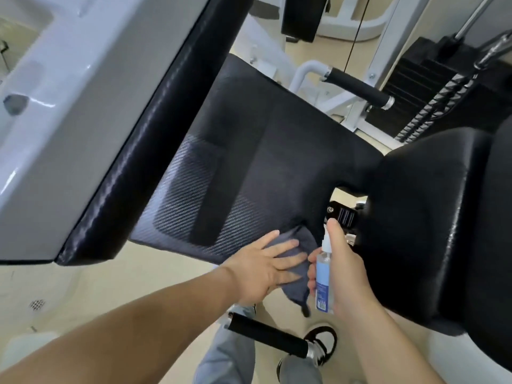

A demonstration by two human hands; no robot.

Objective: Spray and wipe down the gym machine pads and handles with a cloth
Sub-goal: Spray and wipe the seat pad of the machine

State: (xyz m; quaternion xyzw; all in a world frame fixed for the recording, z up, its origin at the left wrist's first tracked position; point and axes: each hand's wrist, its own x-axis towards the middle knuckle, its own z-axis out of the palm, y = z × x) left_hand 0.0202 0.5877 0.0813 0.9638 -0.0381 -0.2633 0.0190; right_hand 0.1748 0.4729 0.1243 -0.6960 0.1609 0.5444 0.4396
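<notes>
A black textured seat pad (249, 151) of the gym machine fills the middle of the view. My left hand (263, 267) lies flat, fingers spread, pressing a dark grey cloth (296, 275) onto the pad's near edge; part of the cloth hangs off the edge. My right hand (343, 270) grips a small clear spray bottle (323, 284) with a blue label, index finger on the white nozzle, just right of the cloth. A smooth black back pad (432, 217) stands to the right. Black-grip handles show at the upper right (357, 84) and at the bottom (268, 338).
A white machine arm with a black padded edge (83, 112) hangs over the left side, close to my head. The weight stack (432, 87) and cable are at the upper right. Beige floor with a small drain (37, 304) lies below; my legs and a shoe (321, 345) are underneath.
</notes>
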